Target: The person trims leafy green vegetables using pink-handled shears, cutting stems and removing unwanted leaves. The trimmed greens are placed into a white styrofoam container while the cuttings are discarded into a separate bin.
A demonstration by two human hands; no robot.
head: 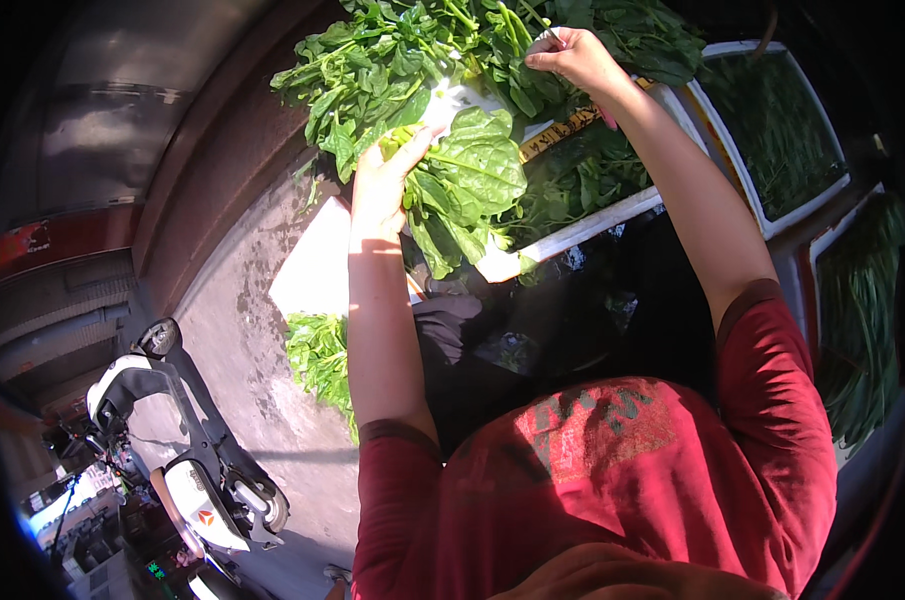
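My left hand (385,176) grips a bunch of broad-leaved greens (475,165) by the stems, its leaves hanging to the right in bright sun. Farther forward and right, my right hand (576,60) has its fingertips pinched on a thin green stem (544,21), above a large heap of the same greens (377,56). The stem's lower part merges with the heap. Under the heap, a white foam box (587,225) shows its near rim, with more leaves inside. Yellow tape with dark marks (561,135) runs along an inner edge.
Foam boxes with greens (771,127) and long thin green vegetables (861,315) stand at the right. A sunlit white box (313,262) and leafy greens (317,360) are left of my forearm. A white scooter (197,495) is parked on the concrete ground (272,390).
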